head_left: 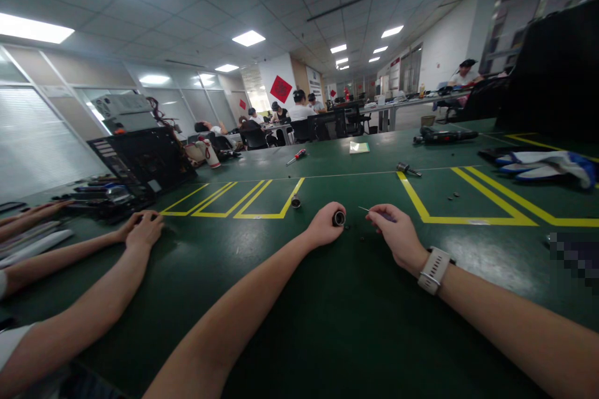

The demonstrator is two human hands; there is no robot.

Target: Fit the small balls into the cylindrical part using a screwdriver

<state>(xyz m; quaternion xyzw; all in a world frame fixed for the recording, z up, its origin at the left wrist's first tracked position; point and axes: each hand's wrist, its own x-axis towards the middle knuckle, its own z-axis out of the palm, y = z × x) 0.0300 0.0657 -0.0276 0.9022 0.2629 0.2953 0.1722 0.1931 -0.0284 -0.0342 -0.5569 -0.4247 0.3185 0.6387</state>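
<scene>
My left hand (pixel 326 224) is closed around a dark, hollow metal cylinder (pixel 339 218), its round open end turned toward me. Pinched in my right hand (pixel 390 229) is a thin metal pick (pixel 363 208), pointing left toward the cylinder but apart from it; its handle is mostly covered by the fingers. Tiny dark pieces lie on the green table (pixel 327 324) between my hands. Beyond my left hand stands a small metal sleeve (pixel 296 201). A metal part with a shaft (pixel 409 169) rests farther back on the right.
A red-handled screwdriver (pixel 296 157), a note pad (pixel 359 148), a dark power tool (pixel 444 135) and blue-white gloves (pixel 547 165) lie toward the back. Yellow tape (pixel 262 216) marks the table. A co-worker's hands (pixel 143 230) rest at left, near a black equipment case (pixel 145 162).
</scene>
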